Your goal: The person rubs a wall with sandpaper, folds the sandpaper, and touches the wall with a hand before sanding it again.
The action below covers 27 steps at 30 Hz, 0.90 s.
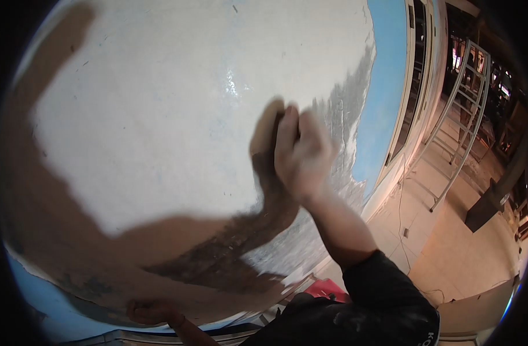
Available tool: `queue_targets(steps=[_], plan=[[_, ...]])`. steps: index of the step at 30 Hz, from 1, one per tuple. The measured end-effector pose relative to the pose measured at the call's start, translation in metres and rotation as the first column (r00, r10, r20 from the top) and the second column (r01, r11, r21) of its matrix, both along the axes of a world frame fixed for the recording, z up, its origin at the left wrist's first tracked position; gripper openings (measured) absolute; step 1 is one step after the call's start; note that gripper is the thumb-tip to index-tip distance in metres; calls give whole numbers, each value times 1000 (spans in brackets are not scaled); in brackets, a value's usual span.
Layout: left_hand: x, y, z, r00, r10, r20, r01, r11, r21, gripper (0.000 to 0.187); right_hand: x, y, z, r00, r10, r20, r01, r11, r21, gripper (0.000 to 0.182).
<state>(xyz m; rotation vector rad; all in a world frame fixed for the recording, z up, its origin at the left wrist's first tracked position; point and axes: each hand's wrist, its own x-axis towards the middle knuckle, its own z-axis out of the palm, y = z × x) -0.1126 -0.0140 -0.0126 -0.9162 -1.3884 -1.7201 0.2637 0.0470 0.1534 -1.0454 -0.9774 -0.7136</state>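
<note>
My right hand is closed and slightly blurred, its fingers curled in front of the wall. What it holds, if anything, is hidden. Behind it the wall carries a broad white coat with a glossy spot, and a grey, streaked patch lies just to its right. Blue paint shows beyond the ragged edge of the coat. Low at the left, in shadow, my left hand is also curled closed near the wall; I cannot make out anything in it.
A metal ladder-like frame leans at the right. Beside the wall runs a window frame. A thin cable crosses the pale floor, and a dark box-like object stands farther right. Something red lies below my right arm.
</note>
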Motion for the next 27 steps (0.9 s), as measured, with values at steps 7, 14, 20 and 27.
queue_targets(steps=[7,14,20,27], plan=[[-10,-1,-1,957,175,-230,-193,980,-58,38,6,3,31,1000,-16,18,15,998,63,21],[5,-2,5,991,104,-89,-108,993,-42,39,-4,-2,-17,999,29,-31,-30,999,-22,24],[0,-3,5,937,241,-252,-269,959,-85,38,14,2,21,992,-57,-117,52,997,-49,25],[9,-2,8,982,174,-76,-182,976,-116,33,3,-2,1,1000,8,-15,-8,1000,-3,27]])
